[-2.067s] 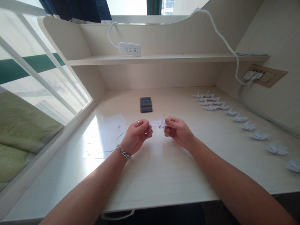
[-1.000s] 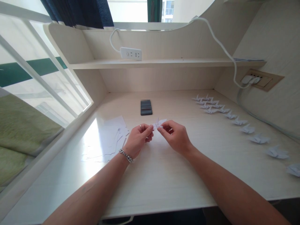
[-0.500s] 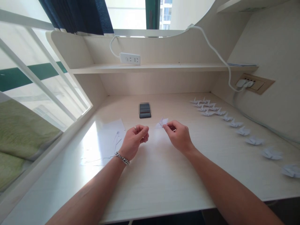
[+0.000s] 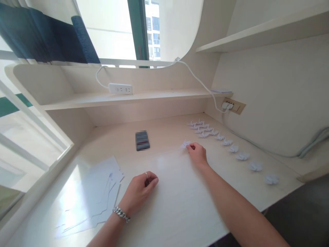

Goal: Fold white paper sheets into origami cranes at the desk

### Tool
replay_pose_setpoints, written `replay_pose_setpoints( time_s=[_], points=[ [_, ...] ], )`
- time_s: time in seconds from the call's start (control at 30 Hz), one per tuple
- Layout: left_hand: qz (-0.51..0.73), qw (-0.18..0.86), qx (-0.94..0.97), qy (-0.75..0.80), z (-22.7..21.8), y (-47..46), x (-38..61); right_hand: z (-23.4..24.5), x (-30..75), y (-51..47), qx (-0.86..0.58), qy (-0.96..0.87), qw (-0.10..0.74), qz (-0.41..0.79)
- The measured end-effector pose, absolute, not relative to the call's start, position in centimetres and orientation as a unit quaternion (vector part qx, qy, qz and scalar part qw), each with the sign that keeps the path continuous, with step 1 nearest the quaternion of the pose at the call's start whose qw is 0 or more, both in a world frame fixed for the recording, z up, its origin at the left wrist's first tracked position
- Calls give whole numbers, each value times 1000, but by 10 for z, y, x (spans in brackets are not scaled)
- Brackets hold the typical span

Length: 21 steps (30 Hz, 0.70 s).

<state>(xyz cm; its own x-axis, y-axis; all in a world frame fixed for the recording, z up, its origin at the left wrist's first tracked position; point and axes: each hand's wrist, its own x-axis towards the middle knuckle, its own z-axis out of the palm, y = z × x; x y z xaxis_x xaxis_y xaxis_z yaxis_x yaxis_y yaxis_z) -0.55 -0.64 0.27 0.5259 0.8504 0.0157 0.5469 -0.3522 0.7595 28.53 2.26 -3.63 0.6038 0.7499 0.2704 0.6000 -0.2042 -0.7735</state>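
Note:
Between the thumb and fingertips of my right hand (image 4: pixel 197 154) is a small white folded paper crane (image 4: pixel 185 144), held low over the desk. Part of it is hidden behind the fingers. My left hand (image 4: pixel 140 188) is closed loosely above the desk to the left, fingers curled and thumb against them, with nothing visible in it. It wears a ring and a chain bracelet. White paper sheets (image 4: pixel 99 181) lie left of this hand. To the right of my right hand, several white paper cranes (image 4: pixel 243 156) stand in a long line with a cluster at the far end.
A dark, blurred phone-like object (image 4: pixel 142 141) lies mid-desk. A power strip (image 4: pixel 120 89) rests on the shelf (image 4: pixel 154 96) behind. Its white cable (image 4: pixel 196 79) runs to a wall socket (image 4: pixel 234 105). A grey cable (image 4: pixel 259 145) follows the right wall.
My right hand has carried the paper crane forward and right, closer to the other cranes. My left hand has drawn away from it, toward me. The view has turned right.

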Motion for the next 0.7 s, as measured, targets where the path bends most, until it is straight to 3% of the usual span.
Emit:
replay_pose_setpoints(
  time_s=[0.7],
  points=[
    [134,351,811,448,-1,8,-9,-37,394,20,-859,-314,405,1]
  ],
)
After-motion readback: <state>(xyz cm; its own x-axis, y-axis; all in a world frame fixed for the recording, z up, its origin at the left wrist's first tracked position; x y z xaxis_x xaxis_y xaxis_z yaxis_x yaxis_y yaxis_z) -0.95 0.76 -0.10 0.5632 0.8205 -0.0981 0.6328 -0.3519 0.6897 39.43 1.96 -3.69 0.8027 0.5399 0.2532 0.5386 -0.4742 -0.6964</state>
